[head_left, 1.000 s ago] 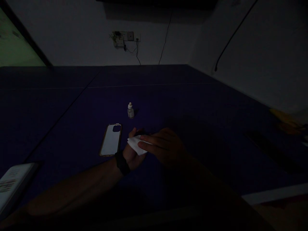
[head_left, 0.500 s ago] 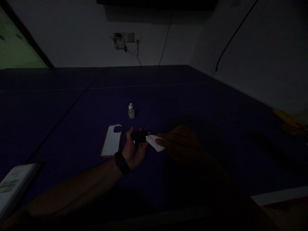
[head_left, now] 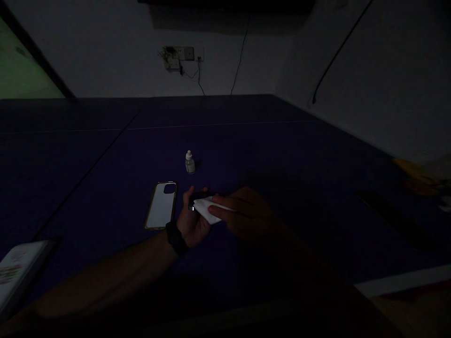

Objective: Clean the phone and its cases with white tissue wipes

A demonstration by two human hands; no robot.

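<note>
Dim light covers everything. My left hand (head_left: 192, 224), with a black watch (head_left: 176, 238) at the wrist, is closed around a dark, flat phone (head_left: 202, 194), whose edge glints near the thumb. Pinched in my right hand (head_left: 248, 215) is a folded white cloth (head_left: 207, 208), lying over the phone and hiding much of it. Left of my hands lies a phone case (head_left: 160, 205) with a pale back, a gold-toned rim and a camera cutout. A small dropper bottle (head_left: 190, 165) with a white cap stands upright beyond my left hand.
A white box (head_left: 21, 263) with printing lies at the left edge of the dark blue surface (head_left: 218, 145). To the right rests a long dark object (head_left: 391, 218), with a yellow item (head_left: 416, 170) farther back. Sockets (head_left: 185, 53) and cables are on the far wall.
My right hand has moved the cloth leftward across the phone, toward my left thumb, covering more of it. The whole view has shifted slightly.
</note>
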